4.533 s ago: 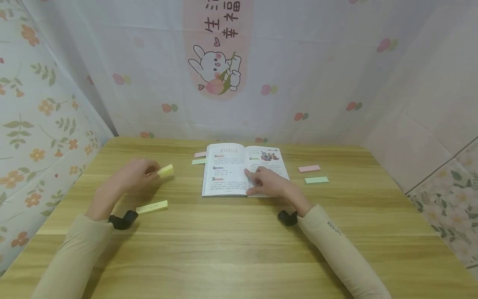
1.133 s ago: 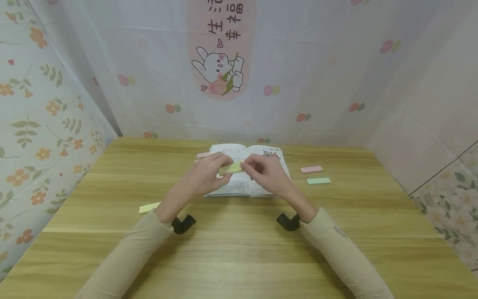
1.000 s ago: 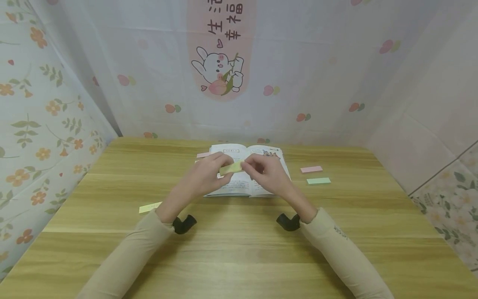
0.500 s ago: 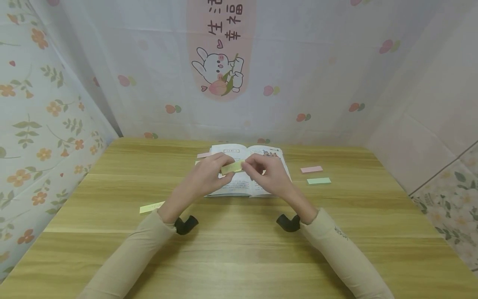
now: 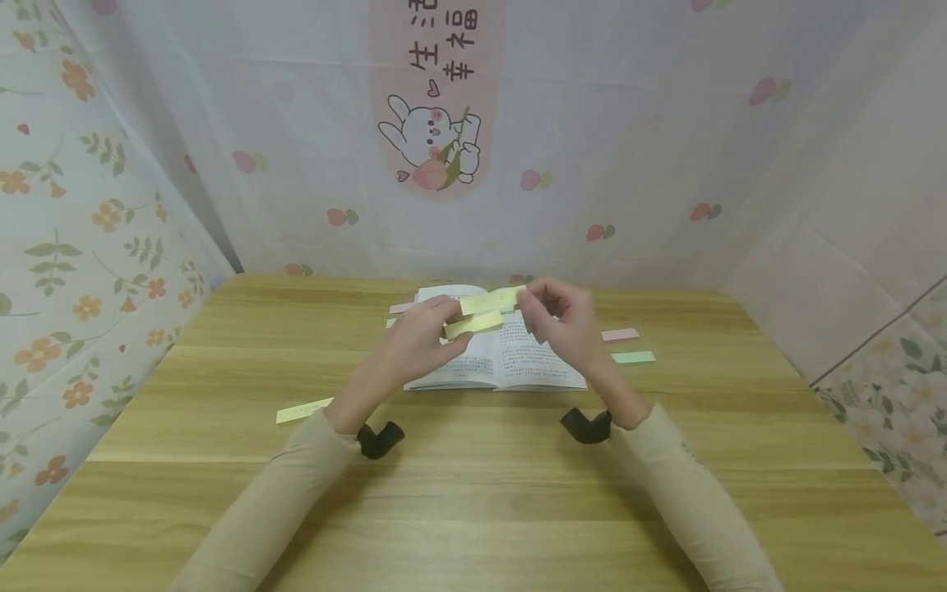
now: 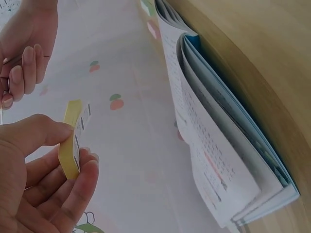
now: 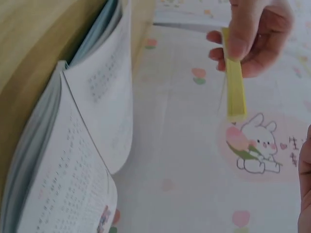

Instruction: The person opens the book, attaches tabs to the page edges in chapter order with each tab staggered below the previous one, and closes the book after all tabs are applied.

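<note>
Over the open book (image 5: 543, 366), my left hand (image 5: 422, 339) grips a narrow yellow sticky note pad (image 5: 475, 325) between thumb and fingers. The left wrist view shows the pad (image 6: 72, 141) edge-on, the thumb pressing one face. My right hand (image 5: 568, 322) pinches the right end of a single yellow sticky note (image 5: 488, 301), held just above and beyond the pad. Pen marks are faintly visible on this note. In the right wrist view only a sliver of the right hand (image 7: 305, 194) shows, while the left hand (image 7: 265, 34) holds the pad.
A yellow strip (image 5: 302, 410) lies on the wooden table (image 5: 473, 493) near the left wrist. Pink (image 5: 620, 335) and green (image 5: 634, 358) strips lie right of the book. A pink tab (image 5: 401, 308) sticks out of the book's left edge. A patterned curtain (image 5: 629, 148) hangs behind.
The left hand has brought the pad from the table's left side to over the book. The right hand has left the page, and a single note has come away from the pad, up and right.
</note>
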The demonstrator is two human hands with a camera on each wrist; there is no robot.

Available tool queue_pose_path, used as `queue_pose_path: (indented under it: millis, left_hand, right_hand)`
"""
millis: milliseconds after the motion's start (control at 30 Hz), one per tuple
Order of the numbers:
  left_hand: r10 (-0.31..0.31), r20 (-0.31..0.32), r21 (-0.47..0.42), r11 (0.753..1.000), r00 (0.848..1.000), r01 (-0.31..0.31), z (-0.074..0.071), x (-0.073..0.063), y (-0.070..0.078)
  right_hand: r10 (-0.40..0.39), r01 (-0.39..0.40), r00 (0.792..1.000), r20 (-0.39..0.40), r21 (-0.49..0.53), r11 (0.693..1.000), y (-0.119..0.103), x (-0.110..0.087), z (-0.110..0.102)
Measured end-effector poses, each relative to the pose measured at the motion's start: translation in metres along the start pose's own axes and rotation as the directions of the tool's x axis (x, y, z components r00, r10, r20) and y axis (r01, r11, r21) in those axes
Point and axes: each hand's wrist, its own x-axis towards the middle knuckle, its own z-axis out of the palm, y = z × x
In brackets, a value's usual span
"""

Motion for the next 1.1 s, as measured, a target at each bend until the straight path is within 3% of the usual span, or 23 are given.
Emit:
queue_pose_path:
  millis: [267,500,867,1100]
  left_hand:
    - [-0.031,0.032,-0.093,0.995,0.999,0.034,0.008,0.010,0.007]
    - [-0.045,0.063,-0.073,0.996,0.997,0.050,0.021,0.018,0.012]
    - [-0.071,0.100,-0.068,0.995,0.992,0.078,0.038,0.030,0.024]
    - [-0.074,0.144,-0.079,0.993,0.987,0.086,0.049,0.038,0.031]
  right_hand:
    - [0.048,-0.045,0.993,-0.104,0.032,0.998,-0.004,0.006,-0.025]
    - [0.102,-0.094,0.975,-0.196,0.047,0.994,-0.004,0.009,-0.046]
    - [0.104,-0.100,0.968,-0.230,0.027,0.995,-0.008,0.012,-0.065]
    - [0.201,-0.197,0.944,-0.263,0.045,0.979,-0.010,0.012,-0.086]
